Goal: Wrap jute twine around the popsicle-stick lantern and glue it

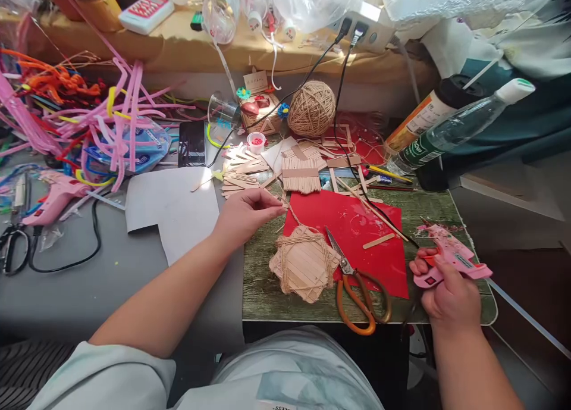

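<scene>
Between thumb and fingers, my left hand [250, 215] pinches a strand of jute twine [294, 213] that runs down to a wooden craft-stick piece [306, 264]. Twine is wrapped across that piece in several bands, and it lies partly on a red sheet [379, 267]. My right hand [450, 291] is closed around the handle of a pink hot glue gun [455, 258], its nozzle pointing away from me and a glue stick trailing from its back. Scissors [357, 285] with orange handles rest beside the wooden piece, blades touching the red sheet. A ball of twine [312, 108] sits farther back.
Loose craft sticks [244, 169] and a bundled stick panel [302, 172] lie behind the red sheet. A plastic bottle [459, 127] leans at the right. Black cords [341, 100] hang across the middle. Pipe cleaners [129, 118] and another pink glue gun [57, 196] are at the left.
</scene>
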`<act>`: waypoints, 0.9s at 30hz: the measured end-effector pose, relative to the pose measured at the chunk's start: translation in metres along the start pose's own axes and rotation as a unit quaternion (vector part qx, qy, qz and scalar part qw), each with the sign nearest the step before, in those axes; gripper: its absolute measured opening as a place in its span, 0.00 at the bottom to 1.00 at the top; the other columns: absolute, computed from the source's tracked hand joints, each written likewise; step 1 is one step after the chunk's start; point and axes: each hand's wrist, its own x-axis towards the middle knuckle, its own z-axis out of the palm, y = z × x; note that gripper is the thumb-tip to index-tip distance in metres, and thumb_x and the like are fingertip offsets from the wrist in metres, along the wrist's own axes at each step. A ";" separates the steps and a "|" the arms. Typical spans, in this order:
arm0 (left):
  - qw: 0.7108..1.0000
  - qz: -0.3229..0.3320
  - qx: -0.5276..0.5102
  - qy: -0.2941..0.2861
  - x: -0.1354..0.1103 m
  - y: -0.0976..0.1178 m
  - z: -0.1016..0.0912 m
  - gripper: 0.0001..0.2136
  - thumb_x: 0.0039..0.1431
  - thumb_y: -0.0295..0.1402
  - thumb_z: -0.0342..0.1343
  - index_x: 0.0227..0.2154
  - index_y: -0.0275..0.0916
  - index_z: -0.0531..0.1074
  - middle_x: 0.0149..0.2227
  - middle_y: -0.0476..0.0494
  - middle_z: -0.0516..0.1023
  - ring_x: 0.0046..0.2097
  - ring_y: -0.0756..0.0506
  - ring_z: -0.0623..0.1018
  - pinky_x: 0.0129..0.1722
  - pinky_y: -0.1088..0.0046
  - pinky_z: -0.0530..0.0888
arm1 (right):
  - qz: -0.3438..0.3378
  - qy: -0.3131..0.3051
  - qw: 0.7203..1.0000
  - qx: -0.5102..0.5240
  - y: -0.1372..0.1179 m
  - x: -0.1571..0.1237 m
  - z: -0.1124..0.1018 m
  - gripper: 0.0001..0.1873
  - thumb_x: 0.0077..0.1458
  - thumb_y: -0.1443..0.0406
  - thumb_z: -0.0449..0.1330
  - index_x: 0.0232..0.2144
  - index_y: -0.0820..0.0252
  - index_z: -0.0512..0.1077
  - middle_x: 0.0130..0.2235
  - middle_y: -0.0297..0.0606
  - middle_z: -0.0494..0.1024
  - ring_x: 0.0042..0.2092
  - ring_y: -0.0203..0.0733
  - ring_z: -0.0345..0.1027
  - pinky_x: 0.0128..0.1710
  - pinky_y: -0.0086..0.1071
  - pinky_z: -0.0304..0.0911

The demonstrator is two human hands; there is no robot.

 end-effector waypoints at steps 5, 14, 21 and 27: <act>0.998 -0.030 -0.063 0.009 0.004 -0.003 -0.001 0.17 0.42 0.42 0.80 0.32 0.40 0.84 0.35 0.44 0.85 0.37 0.45 0.82 0.43 0.66 0.79 | -0.012 -0.014 1.000 0.002 -0.004 -0.003 0.007 0.12 0.50 0.62 0.73 0.37 0.58 0.78 0.36 0.35 0.73 0.28 0.33 0.61 0.26 0.30 0.62; 0.991 -0.064 -0.109 0.046 0.012 -0.011 -0.002 0.18 0.41 0.40 0.81 0.35 0.39 0.86 0.34 0.45 0.85 0.33 0.50 0.80 0.37 0.73 0.79 | -0.009 0.000 1.000 0.006 -0.008 -0.005 0.011 0.13 0.49 0.61 0.74 0.36 0.58 0.78 0.35 0.37 0.75 0.28 0.35 0.62 0.26 0.32 0.63; 0.984 -0.087 -0.142 0.057 0.017 -0.017 -0.004 0.23 0.38 0.39 0.83 0.38 0.38 0.86 0.36 0.43 0.86 0.34 0.48 0.83 0.39 0.71 0.83 | -0.013 0.005 1.000 0.013 -0.010 -0.006 0.013 0.13 0.48 0.63 0.73 0.35 0.61 0.77 0.34 0.38 0.76 0.28 0.35 0.63 0.26 0.33 0.62; 0.977 -0.094 -0.190 0.033 0.018 -0.018 -0.005 0.21 0.41 0.38 0.82 0.39 0.39 0.86 0.40 0.42 0.86 0.39 0.47 0.85 0.47 0.67 0.84 | -0.015 0.017 1.000 0.019 -0.009 -0.006 0.013 0.15 0.46 0.65 0.74 0.36 0.64 0.76 0.35 0.40 0.74 0.28 0.35 0.63 0.26 0.34 0.61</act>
